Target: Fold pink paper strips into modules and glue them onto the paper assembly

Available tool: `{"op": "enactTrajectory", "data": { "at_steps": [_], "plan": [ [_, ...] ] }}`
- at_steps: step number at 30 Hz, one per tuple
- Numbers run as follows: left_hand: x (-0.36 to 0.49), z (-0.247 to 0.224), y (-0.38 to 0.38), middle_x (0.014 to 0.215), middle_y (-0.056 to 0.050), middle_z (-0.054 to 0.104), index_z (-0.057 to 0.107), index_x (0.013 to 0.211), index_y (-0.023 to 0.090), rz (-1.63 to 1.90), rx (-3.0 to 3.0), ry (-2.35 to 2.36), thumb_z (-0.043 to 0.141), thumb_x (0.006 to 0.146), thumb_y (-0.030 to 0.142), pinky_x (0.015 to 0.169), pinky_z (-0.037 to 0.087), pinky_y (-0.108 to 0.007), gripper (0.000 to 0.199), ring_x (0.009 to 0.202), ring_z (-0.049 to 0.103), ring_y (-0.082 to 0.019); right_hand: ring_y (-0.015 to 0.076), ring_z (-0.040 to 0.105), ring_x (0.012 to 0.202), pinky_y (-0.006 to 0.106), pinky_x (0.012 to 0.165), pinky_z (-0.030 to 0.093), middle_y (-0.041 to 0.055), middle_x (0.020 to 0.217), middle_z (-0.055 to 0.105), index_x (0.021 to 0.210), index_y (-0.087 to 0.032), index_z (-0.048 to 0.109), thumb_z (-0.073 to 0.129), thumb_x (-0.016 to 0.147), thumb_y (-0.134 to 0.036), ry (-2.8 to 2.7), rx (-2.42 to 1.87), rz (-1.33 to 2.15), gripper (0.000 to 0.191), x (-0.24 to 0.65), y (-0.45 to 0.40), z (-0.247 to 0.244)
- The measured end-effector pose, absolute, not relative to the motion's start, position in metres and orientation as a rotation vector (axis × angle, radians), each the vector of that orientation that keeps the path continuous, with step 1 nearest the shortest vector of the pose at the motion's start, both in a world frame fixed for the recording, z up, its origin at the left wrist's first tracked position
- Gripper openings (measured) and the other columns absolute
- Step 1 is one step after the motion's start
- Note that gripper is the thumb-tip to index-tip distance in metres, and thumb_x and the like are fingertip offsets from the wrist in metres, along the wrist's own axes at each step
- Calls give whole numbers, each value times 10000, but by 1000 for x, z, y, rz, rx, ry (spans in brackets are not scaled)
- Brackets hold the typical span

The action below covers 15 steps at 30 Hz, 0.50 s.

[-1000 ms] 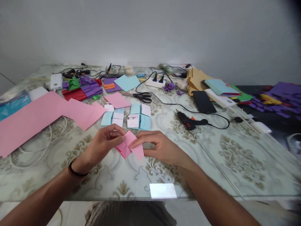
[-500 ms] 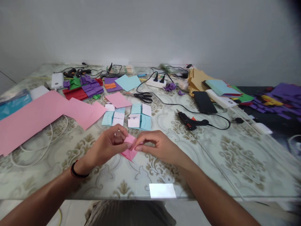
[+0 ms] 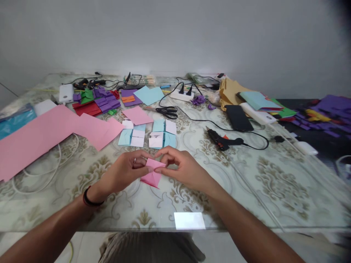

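Over the near part of the table point(image 3: 115, 213), a folded pink paper point(image 3: 153, 179) is held between two hands. At its 9 o'clock, the left hand point(image 3: 124, 170) pinches its edge with thumb and fingers. At its 3 o'clock, the right hand point(image 3: 184, 168) pinches its upper part. The thumbs are very close together. One blue and white paper point(image 3: 132, 136) lies at 11 o'clock and another blue and white paper point(image 3: 163, 134) just past 12. Black scissors point(image 3: 168, 112) lie farther that way. A glue gun point(image 3: 223, 141) lies at 2 o'clock.
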<state>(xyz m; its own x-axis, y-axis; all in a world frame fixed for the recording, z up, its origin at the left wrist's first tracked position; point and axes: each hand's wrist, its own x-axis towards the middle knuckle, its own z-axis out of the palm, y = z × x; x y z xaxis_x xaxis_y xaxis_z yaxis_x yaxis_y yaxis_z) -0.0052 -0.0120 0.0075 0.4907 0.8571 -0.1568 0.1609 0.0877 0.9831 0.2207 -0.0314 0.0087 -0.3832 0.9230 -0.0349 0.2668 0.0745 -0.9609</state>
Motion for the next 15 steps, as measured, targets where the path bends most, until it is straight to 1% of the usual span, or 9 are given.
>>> {"op": "enactTrajectory", "data": {
  "at_steps": [4,7,9,12,13,15],
  "plan": [
    [-4,8,-13,660,23,654,715,1024,172,539,1396,941,778,843,297,518,369,-212,229,579,572,-117,132,571,659,258,629,416,-66,701,614,1136,-262,687,796,870,-289,-1763,-1232,1342,289,220,-33,10],
    [-3,7,-14,649,36,635,703,1002,170,530,1426,969,769,858,298,503,334,-197,203,557,548,-96,132,572,656,256,620,414,-63,698,616,1141,-257,702,802,864,-303,-1736,-1238,1343,298,218,-32,9],
    [-4,4,-14,664,30,653,697,1018,172,583,1437,991,752,873,292,514,375,-199,196,573,580,-105,136,580,675,261,649,438,-52,711,630,1100,-236,717,799,869,-336,-1678,-1230,1336,265,217,-31,9],
    [-5,0,-14,767,-3,727,682,1048,185,688,1419,997,732,886,265,605,497,-230,187,683,681,-145,140,587,693,265,668,452,-23,730,662,937,-198,740,777,885,-386,-1605,-1229,1353,198,217,-31,8],
    [-6,-1,-13,801,-13,746,679,1053,190,698,1409,997,730,886,261,633,521,-241,189,718,703,-157,139,580,686,263,655,445,-16,728,668,880,-190,739,769,890,-391,-1601,-1232,1357,204,217,-31,8],
    [-6,-1,-13,809,-14,756,682,1052,195,671,1402,1009,738,871,250,625,521,-234,197,723,715,-161,134,563,671,258,637,429,-13,714,667,807,-183,734,753,903,-383,-1617,-1235,1343,223,216,-31,9]
  ]
}}
